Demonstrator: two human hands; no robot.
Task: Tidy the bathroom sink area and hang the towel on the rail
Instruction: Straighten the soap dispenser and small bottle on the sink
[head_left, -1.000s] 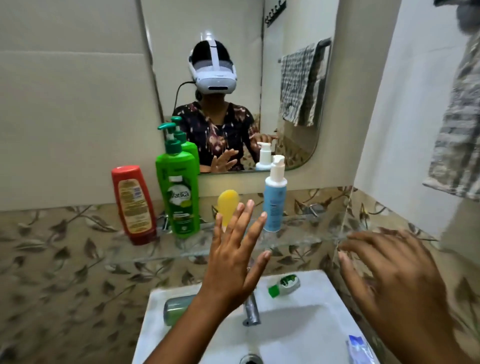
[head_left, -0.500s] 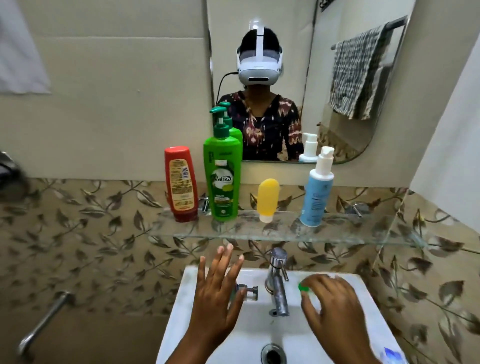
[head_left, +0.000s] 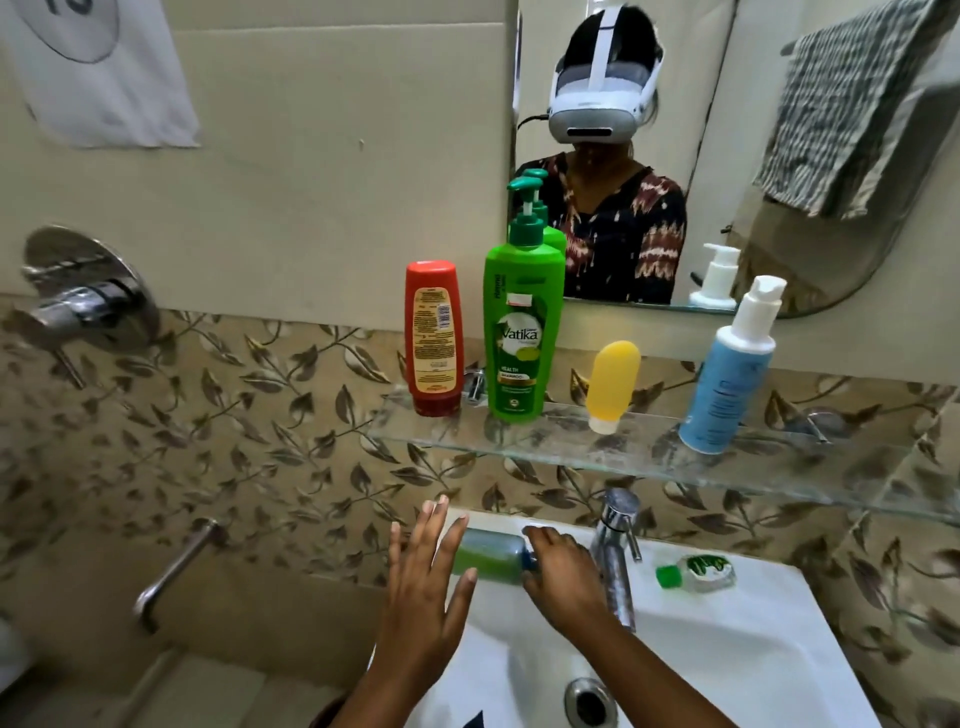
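Note:
A green bottle (head_left: 488, 557) with a blue cap lies on its side on the back ledge of the white sink (head_left: 737, 654), left of the tap (head_left: 615, 551). My right hand (head_left: 566, 577) reaches across in front of the tap, its fingers curled on the bottle's cap end. My left hand (head_left: 423, 587) hovers open with spread fingers just in front of the bottle's other end. A small clear bottle with a green cap (head_left: 696, 571) lies right of the tap. The checked towel (head_left: 841, 114) shows only as a reflection in the mirror, hanging on a rail.
A glass shelf (head_left: 571, 449) above the sink carries a red bottle (head_left: 434, 338), a green pump shampoo bottle (head_left: 522, 332), a yellow tube (head_left: 610, 384) and a blue-white pump bottle (head_left: 727, 374). A shower mixer (head_left: 88, 301) and spout (head_left: 171, 571) stick out at the left.
My right hand has crossed from right of the tap to the lying green bottle's cap. The left hand stays open beside it. The view has swung left.

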